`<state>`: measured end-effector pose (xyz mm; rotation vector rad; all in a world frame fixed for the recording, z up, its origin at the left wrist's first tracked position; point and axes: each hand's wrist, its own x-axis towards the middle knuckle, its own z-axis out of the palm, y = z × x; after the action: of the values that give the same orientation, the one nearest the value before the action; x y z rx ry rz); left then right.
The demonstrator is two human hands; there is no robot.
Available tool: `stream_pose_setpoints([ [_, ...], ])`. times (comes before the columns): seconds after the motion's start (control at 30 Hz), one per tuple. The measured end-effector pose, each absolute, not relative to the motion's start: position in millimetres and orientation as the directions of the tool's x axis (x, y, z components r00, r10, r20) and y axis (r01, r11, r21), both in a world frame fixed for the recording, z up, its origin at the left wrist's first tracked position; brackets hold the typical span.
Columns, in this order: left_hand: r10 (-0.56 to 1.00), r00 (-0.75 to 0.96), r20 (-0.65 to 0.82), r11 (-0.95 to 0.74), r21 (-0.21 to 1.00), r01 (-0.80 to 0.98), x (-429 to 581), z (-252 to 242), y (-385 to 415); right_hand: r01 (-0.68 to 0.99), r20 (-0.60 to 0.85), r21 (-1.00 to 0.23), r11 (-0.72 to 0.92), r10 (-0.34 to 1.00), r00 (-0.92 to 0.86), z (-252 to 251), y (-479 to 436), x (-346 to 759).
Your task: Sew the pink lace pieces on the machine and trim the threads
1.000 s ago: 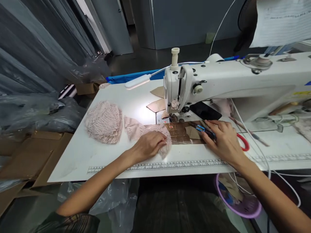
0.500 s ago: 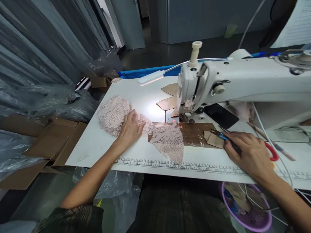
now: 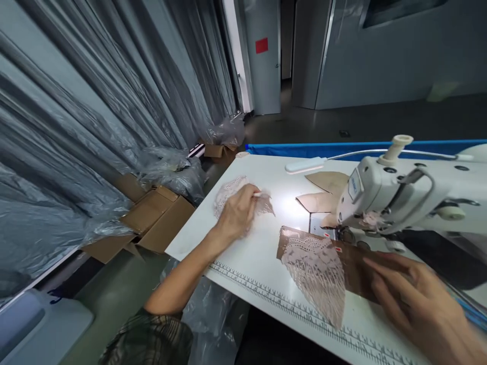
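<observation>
My left hand (image 3: 236, 214) is closed on the bunched pale pink lace (image 3: 228, 195) at the left of the table, with a loose end sticking out past the fingers. A separate triangular lace piece (image 3: 315, 274) lies over the brown board (image 3: 352, 268) in front of the sewing machine (image 3: 380, 197), its point reaching down over the printed ruler. My right hand (image 3: 422, 294), slightly blurred, is over the right end of that board. Its fingers are stretched out, and I see nothing held in them.
Beige fabric pieces (image 3: 315, 202) lie left of the machine's needle. A lamp (image 3: 305, 165) hangs over the table (image 3: 262, 274). Dark phone-like slab (image 3: 445, 251) lies under the machine arm. Cardboard boxes (image 3: 163, 223) and plastic bags stand on the floor at left.
The view has swung left. My left hand has drawn the lace bundle away from the triangular piece, which now lies separate. The snips have left my right hand's fingers, which are stretched over the board.
</observation>
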<state>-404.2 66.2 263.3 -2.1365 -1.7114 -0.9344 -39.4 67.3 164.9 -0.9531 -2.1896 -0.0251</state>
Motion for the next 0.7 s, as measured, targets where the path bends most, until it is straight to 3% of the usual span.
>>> stream_pose_setpoints([
  [0.13, 0.884, 0.046, 0.465, -0.148, 0.185, 0.972, -451, 282, 74, 0.614, 0.634, -0.234, 0.753, 0.598, -0.491, 162, 73, -51],
  [0.33, 0.970, 0.034, 0.242, -0.096, 0.247, 0.964, -478, 258, 78, 0.561, 0.611, -0.282, 0.779, 0.596, -0.521, 155, 68, -61],
  [0.53, 0.957, 0.008, 0.291, -0.133, 0.412, 0.901, -485, 230, 77, 0.537, 0.505, -0.253, 0.805, 0.583, -0.636, 146, 64, -67],
  [0.7, 0.921, -0.045, 0.387, -0.134, 0.423, 0.896, -483, 232, 73, 0.520, 0.514, -0.292, 0.803, 0.590, -0.623, 149, 65, -67],
])
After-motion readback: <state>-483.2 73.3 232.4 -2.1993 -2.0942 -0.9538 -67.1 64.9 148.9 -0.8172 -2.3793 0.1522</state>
